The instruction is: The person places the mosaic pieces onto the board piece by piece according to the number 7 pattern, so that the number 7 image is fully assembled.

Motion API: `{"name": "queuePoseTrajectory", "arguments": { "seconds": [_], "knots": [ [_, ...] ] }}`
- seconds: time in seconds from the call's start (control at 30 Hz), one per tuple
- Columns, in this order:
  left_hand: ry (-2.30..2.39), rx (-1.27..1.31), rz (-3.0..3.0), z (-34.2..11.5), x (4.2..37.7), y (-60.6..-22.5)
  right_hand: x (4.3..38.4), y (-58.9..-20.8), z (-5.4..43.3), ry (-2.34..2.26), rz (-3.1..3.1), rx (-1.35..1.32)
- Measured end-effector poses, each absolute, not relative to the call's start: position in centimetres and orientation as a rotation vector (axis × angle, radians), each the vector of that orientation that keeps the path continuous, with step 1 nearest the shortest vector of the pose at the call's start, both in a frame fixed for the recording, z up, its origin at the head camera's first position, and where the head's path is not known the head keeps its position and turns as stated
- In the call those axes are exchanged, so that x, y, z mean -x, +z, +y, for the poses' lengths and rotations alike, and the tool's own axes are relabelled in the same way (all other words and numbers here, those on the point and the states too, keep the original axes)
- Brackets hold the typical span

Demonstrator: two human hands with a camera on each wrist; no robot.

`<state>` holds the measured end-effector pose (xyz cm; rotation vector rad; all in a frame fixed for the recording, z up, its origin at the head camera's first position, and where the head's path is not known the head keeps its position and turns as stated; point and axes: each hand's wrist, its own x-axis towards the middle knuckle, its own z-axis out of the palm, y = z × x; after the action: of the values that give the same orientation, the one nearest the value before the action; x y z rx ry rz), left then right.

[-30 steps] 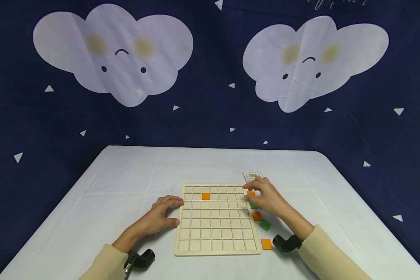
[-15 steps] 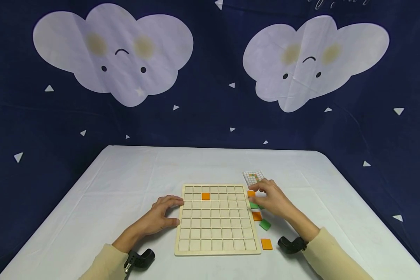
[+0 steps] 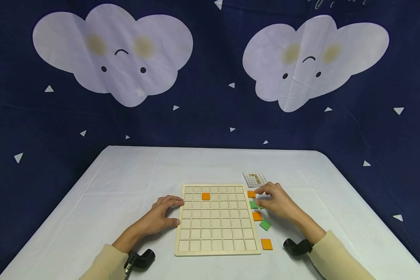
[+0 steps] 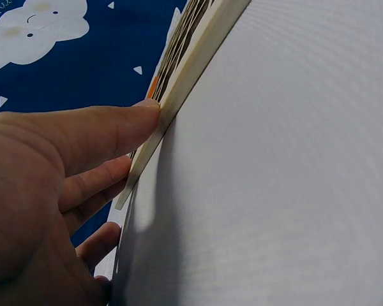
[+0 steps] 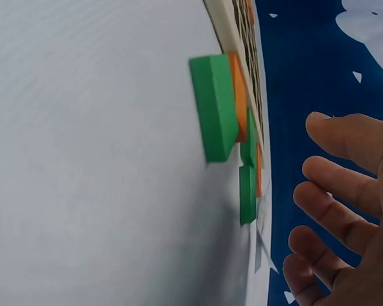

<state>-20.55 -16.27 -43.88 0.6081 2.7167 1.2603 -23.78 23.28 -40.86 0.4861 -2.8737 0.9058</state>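
Observation:
A pale wooden grid board (image 3: 210, 223) lies on the table, with one orange tile (image 3: 205, 196) in a cell near its far edge. My left hand (image 3: 156, 217) touches the board's left edge with fingertips and thumb, fingers extended. Over the tiles beside the board's right edge, my right hand (image 3: 279, 202) hovers with fingers apart and nothing between them. Beneath and near it lie an orange tile (image 3: 251, 194) and a green tile (image 3: 253, 204); another green one is partly hidden by the hand. In the right wrist view, a green tile (image 5: 215, 108) stands out closest.
Further down the board's right side lie an orange tile (image 3: 257, 216), a green tile (image 3: 265, 224) and an orange tile (image 3: 266, 244). A small pattern card (image 3: 254, 179) with a coloured grid sits beyond the right hand. Behind the white table hangs a dark blue cloth (image 3: 210, 128).
My right hand has drawn back rightward from the board's far right corner, uncovering more of the card and the nearby tiles. The left hand stays on the board's edge.

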Motion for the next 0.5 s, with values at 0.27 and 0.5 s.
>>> {"name": "queuePoseTrajectory", "arguments": {
  "seconds": [0.27, 0.5],
  "knots": [
    [1.257, -0.612, 2.723, -16.3, 20.6, -43.9, 23.8, -41.2, 24.2, 0.881, -2.926, -0.497],
    [1.262, -0.612, 2.727, -16.3, 20.6, -43.9, 24.0, -41.6, 24.7, 0.857, -2.97, -0.498]
  ]
}}
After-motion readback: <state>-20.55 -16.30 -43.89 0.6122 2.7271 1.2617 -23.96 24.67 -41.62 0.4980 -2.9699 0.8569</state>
